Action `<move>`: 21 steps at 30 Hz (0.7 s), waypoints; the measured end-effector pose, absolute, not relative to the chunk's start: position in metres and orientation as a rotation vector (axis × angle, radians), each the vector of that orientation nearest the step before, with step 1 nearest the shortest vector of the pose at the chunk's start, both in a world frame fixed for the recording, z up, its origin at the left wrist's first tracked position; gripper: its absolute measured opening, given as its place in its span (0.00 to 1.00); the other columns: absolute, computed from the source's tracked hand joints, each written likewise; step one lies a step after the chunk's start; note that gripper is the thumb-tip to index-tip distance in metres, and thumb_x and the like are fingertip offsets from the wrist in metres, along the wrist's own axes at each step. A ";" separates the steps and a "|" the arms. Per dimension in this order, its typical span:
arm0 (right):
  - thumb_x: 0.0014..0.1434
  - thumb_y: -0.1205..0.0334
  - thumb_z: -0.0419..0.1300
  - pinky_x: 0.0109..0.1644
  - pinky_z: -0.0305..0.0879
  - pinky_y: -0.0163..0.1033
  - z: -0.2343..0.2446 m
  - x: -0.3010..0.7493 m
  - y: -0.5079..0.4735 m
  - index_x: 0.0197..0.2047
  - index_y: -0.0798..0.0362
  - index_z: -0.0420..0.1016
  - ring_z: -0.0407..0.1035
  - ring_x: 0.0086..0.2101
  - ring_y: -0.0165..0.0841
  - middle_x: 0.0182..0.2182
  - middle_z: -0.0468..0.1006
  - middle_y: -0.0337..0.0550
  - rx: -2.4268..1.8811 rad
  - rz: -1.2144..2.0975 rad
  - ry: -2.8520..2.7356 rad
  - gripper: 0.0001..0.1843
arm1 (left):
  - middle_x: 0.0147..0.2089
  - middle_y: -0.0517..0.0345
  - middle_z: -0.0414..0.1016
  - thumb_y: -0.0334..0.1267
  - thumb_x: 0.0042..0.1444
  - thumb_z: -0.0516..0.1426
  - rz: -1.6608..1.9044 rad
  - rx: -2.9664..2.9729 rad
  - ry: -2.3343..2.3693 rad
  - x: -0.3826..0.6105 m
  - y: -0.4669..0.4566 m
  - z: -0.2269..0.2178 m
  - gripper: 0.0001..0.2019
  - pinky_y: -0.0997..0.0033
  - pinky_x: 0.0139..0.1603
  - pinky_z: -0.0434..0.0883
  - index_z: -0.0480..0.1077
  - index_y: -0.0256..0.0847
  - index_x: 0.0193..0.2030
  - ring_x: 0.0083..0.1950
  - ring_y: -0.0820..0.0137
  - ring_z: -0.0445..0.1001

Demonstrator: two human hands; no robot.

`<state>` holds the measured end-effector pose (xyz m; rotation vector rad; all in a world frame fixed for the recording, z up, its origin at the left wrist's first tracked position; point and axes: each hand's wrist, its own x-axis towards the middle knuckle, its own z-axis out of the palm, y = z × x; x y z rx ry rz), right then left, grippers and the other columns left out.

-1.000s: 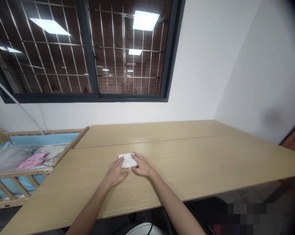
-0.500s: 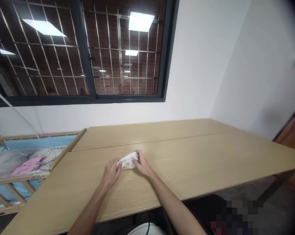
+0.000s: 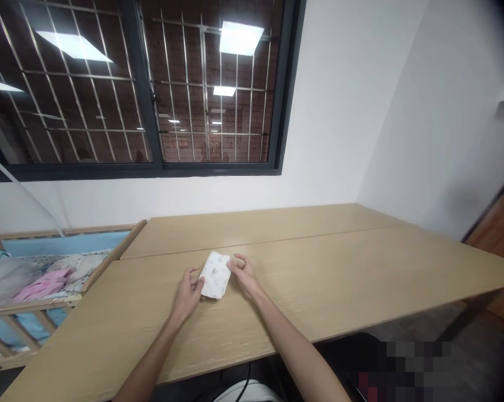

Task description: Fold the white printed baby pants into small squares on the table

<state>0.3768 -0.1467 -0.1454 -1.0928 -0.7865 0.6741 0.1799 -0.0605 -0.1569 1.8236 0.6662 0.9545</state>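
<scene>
My left hand [image 3: 187, 295] and right hand [image 3: 244, 276] on the wooden table [image 3: 360, 268], fingers grasping a small white folded cloth [image 3: 215, 281] from both sides, crib [image 3: 38, 273] at far left.

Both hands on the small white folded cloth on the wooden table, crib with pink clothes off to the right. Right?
Not quite. In the head view the crib with the pink clothes stands to the left, not the right. The rest holds: left hand and right hand are both on the small white folded cloth on the wooden table.
</scene>
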 end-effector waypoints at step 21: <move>0.64 0.54 0.57 0.53 0.71 0.50 -0.145 0.370 -0.158 0.55 0.56 0.69 0.74 0.46 0.40 0.47 0.78 0.54 -1.569 0.276 -1.246 0.20 | 0.52 0.44 0.77 0.44 0.67 0.45 0.878 2.515 0.796 0.169 -0.074 -0.152 0.18 0.51 0.60 0.68 0.72 0.40 0.52 0.56 0.55 0.73</move>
